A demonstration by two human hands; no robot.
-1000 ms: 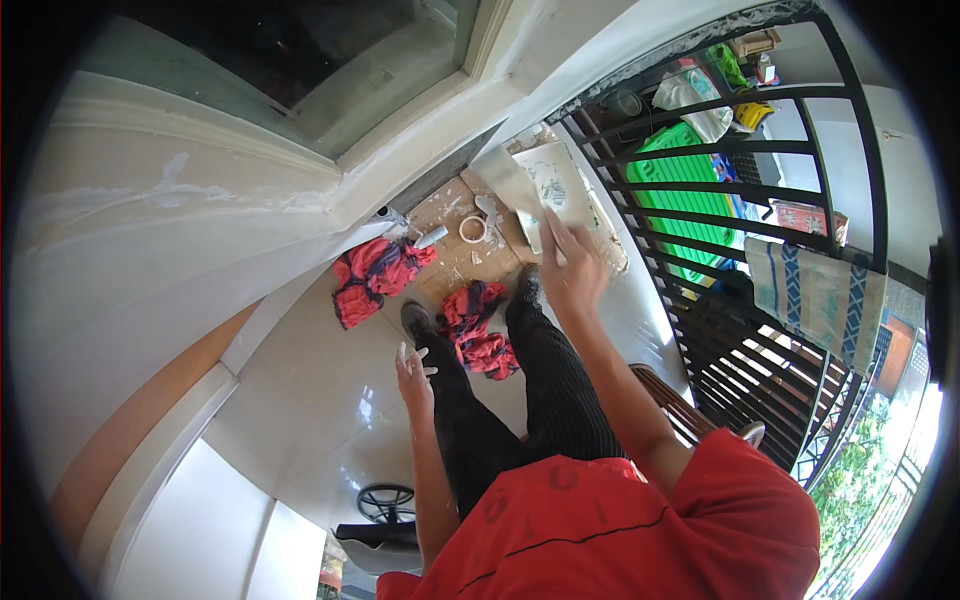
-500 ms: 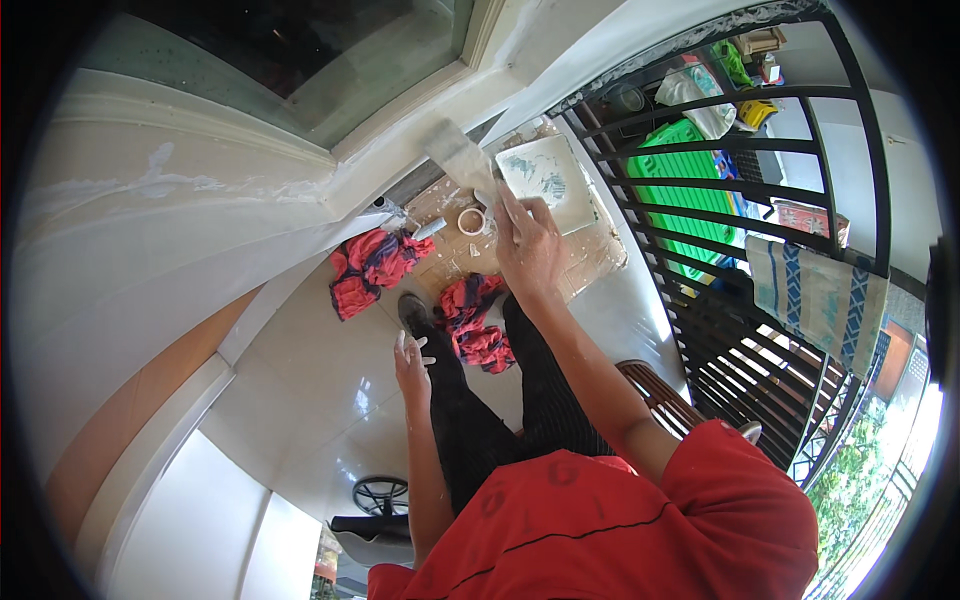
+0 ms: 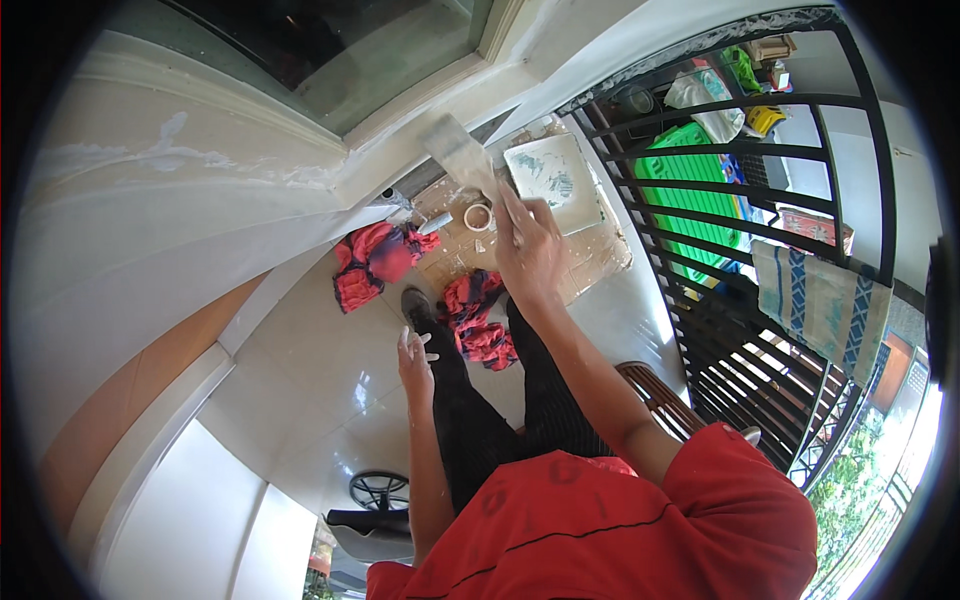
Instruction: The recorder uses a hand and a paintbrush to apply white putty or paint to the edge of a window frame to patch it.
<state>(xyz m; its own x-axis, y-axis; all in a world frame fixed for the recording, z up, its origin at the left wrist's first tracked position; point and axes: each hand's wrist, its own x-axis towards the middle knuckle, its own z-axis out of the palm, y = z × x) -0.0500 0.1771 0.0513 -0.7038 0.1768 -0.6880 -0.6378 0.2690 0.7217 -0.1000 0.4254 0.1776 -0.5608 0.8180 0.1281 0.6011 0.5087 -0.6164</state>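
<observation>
My right hand (image 3: 530, 250) is closed around the handle of a wide putty knife (image 3: 462, 155). Its flat blade, pale with smears, points up and left in front of the ledge (image 3: 400, 155) below the window; whether it touches the ledge I cannot tell. My left hand (image 3: 416, 362) hangs low over the floor beside my leg. Its fingers are apart, carry white smears and hold nothing. Along the wall (image 3: 240, 165) left of the putty knife run uneven white patches. Past my right hand, a shallow white tray (image 3: 588, 208) with greenish-grey smears rests on brown cardboard (image 3: 606, 255).
A roll of tape or similar ring (image 3: 478, 217) lies on the cardboard. Red and dark cloths (image 3: 370, 265) (image 3: 482, 335) are bunched near my feet. A black metal railing (image 3: 735, 185) bounds the right side, with a striped cloth (image 3: 820, 305) over it. Behind me stands a wheeled chair (image 3: 380, 490).
The whole view has shifted slightly, with the window and wall moving a little right and up. My right hand keeps its hold on the putty knife, nearly still in the picture.
</observation>
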